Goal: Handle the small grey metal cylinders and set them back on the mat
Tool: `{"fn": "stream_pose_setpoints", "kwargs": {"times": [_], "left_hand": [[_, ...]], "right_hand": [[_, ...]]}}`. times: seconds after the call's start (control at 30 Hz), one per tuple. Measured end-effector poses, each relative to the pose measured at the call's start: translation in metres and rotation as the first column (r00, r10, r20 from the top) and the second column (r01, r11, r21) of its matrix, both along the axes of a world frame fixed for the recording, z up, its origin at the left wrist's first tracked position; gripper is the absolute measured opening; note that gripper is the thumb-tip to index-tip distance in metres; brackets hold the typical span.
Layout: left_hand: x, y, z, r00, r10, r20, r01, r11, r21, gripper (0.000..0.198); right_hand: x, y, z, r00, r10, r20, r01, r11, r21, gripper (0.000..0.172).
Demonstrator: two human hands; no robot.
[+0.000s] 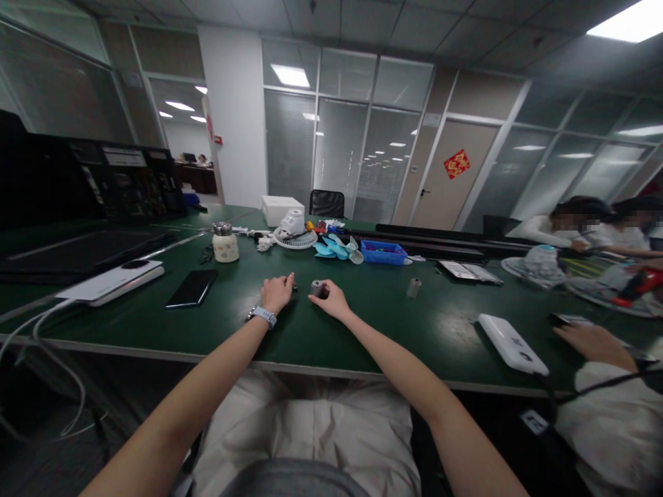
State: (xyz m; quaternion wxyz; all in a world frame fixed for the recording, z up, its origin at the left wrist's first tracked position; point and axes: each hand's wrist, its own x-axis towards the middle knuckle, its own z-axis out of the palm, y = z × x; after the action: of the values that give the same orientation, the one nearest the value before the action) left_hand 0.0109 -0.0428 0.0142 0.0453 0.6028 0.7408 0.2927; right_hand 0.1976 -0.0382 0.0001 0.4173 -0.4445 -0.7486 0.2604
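My left hand (277,293), with a watch on the wrist, rests on the green table (362,324) with its fingers curled; a small dark thing shows at its fingertips, too small to name. My right hand (329,300) lies just to the right and pinches a small grey cylinder (317,288). A second small grey cylinder (413,287) stands apart on the table, further right.
A black phone (193,288) and a white power bank (117,281) lie at left. A cream flask (225,243), a white fan (294,232), blue fan blades (334,247) and a blue tray (383,252) sit behind. A co-worker's hand (590,343) and another white power bank (510,343) are at right.
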Motion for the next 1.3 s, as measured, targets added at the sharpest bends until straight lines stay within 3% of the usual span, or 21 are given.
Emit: {"fn": "stream_pose_setpoints", "kwargs": {"times": [0.2, 0.33, 0.43, 0.5, 0.57, 0.87, 0.97, 1.07, 1.2, 1.3], "left_hand": [[0.001, -0.005, 0.002, 1.000, 0.003, -0.013, -0.003, 1.000, 0.012, 0.062], [0.001, -0.006, 0.003, 1.000, -0.008, -0.009, 0.008, 1.000, 0.000, 0.062], [0.000, -0.005, 0.003, 1.000, -0.014, -0.003, 0.014, 1.000, -0.003, 0.062], [0.000, -0.004, 0.002, 1.000, -0.017, -0.011, 0.017, 1.000, 0.000, 0.062], [-0.001, -0.004, 0.002, 1.000, -0.018, -0.021, 0.018, 1.000, -0.001, 0.061], [0.000, -0.006, 0.004, 0.999, -0.019, -0.028, 0.019, 1.000, 0.003, 0.059], [0.000, -0.006, 0.003, 1.000, -0.020, -0.020, 0.020, 1.000, 0.006, 0.058], [0.000, -0.005, 0.002, 1.000, -0.023, -0.004, 0.023, 1.000, 0.006, 0.057], [0.000, -0.004, 0.002, 1.000, -0.010, -0.010, 0.010, 1.000, -0.005, 0.057], [0.000, -0.003, 0.001, 1.000, -0.009, -0.018, 0.009, 1.000, -0.005, 0.055]], "right_hand": [[0.007, -0.002, 0.007, 0.954, 0.000, -0.300, -0.081, 0.963, -0.256, 0.039], [0.021, -0.003, 0.017, 0.829, -0.028, -0.558, -0.216, 0.905, -0.366, 0.037], [0.032, -0.002, 0.024, 0.714, -0.098, -0.693, -0.338, 0.819, -0.464, 0.020], [0.037, -0.002, 0.027, 0.668, -0.162, -0.727, -0.385, 0.761, -0.523, 0.009], [0.039, -0.002, 0.029, 0.644, -0.213, -0.734, -0.398, 0.727, -0.560, 0.013], [0.041, 0.001, 0.028, 0.643, -0.232, -0.730, -0.420, 0.690, -0.590, 0.027], [0.040, 0.001, 0.028, 0.665, -0.218, -0.714, -0.387, 0.717, -0.579, 0.028], [0.038, 0.001, 0.024, 0.736, -0.167, -0.656, -0.271, 0.816, -0.511, 0.027], [0.040, 0.000, 0.016, 0.895, -0.048, -0.444, -0.049, 0.978, -0.203, 0.045], [0.047, -0.003, 0.015, 0.970, 0.015, -0.241, -0.005, 0.999, 0.041, 0.049]]}}
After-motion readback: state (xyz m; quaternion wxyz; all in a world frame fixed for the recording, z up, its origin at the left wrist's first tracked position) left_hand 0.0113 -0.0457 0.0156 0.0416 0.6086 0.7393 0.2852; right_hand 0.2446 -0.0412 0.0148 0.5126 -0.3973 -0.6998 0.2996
